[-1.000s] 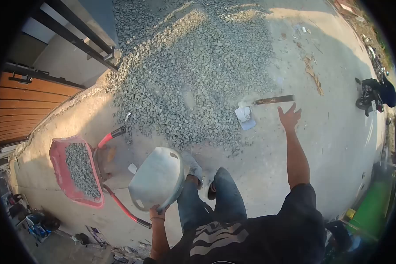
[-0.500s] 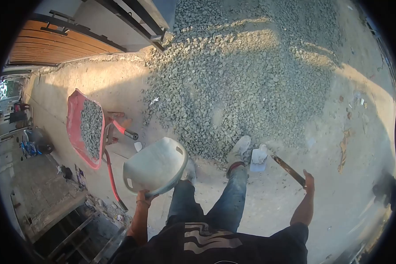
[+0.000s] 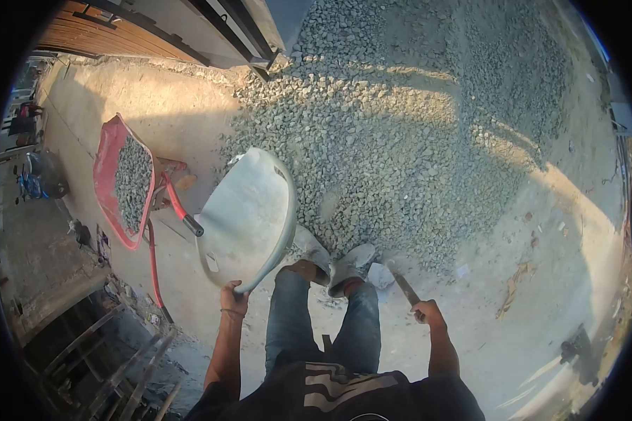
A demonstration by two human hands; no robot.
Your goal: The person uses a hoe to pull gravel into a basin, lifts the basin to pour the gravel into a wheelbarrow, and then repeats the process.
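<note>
A large pale grey-green tub (image 3: pixel 249 217) with slots in its rim hangs from my left hand (image 3: pixel 234 299), which grips its near edge. The tub is tilted, and no stones show inside it. My right hand (image 3: pixel 427 311) is closed around the end of a wooden handle (image 3: pixel 406 289), which points up and left towards the edge of the gravel pile (image 3: pixel 386 168). Beside my foot, at the far end of the handle, lies a pale flat piece (image 3: pixel 380 276); whether the two are joined cannot be made out.
A red wheelbarrow (image 3: pixel 105 172) holding gravel stands at the left, its handles (image 3: pixel 154 274) pointing towards me. Behind it is a motorbike (image 3: pixel 42 175). Wooden slats and metal bars (image 3: pixel 239 35) are at the top. Timber pieces (image 3: pixel 112 379) lie lower left.
The tub has risen and tilted more upright in my left hand. My right hand has moved left and inward with the handle. My feet are closer together, and the view has shifted.
</note>
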